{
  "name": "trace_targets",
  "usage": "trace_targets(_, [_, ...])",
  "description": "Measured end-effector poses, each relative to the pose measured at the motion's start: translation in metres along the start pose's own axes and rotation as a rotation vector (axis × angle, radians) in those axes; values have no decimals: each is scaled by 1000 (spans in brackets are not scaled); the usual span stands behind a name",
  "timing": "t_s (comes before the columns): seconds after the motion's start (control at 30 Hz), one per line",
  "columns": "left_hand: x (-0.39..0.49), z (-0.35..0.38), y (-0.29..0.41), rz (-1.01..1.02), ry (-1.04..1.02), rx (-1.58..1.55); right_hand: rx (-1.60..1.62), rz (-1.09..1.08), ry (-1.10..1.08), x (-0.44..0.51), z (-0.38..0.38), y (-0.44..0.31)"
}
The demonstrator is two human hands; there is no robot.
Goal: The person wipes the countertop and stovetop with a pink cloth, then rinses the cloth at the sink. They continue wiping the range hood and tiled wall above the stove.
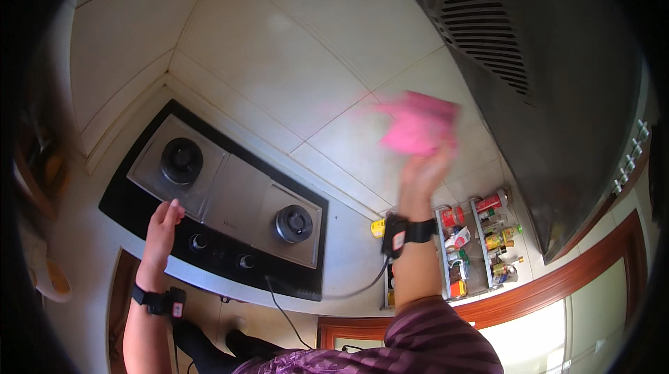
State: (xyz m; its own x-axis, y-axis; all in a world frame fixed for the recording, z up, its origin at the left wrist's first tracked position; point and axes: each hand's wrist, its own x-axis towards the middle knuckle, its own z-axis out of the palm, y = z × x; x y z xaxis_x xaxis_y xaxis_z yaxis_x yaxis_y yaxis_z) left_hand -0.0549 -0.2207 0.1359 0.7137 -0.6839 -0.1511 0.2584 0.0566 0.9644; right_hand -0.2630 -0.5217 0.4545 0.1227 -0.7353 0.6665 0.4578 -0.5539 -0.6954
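Note:
My right hand [426, 170] is raised in front of the tiled wall [313, 81] and grips a pink cloth [420, 123]; hand and cloth are blurred. Whether the cloth touches the tiles cannot be told. My left hand [166, 222] is over the front left part of a two-burner gas stove [225, 196], near its left burner [182, 160]. Its fingers look curled, and nothing shows in them. The right burner [294, 223] and two control knobs are in view. Both wrists wear black straps with small devices.
A metal rack [473, 243] with several jars and bottles stands right of the stove. A yellow can [378, 227] is near my right wrist. The dark range hood [522, 138] hangs at the right. A cable [360, 290] runs from my right wrist device across the counter's front.

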Motion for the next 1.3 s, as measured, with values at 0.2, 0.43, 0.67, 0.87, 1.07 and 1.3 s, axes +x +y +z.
trace_targets(0.2, [0,8,-20,-39,-56,1,-643,-1008,94,126,-14,-79])
trace_targets(0.43, [0,18,-58,-54,-69,31,-674,-1183,151,163,29,-68])
trace_targets(0.67, [-9,37,-71,-19,-113,32,-198,-770,26,130,43,-58])
trace_targets(0.87, [-31,18,-83,-30,-34,59,370,-7,205,264,-48,-57])
trace_targets(1.07, [-51,28,-88,-58,22,88,716,312,-55,304,-50,-64])
trace_targets(1.3, [-45,28,-102,-38,23,161,911,314,-184,159,-142,-178])
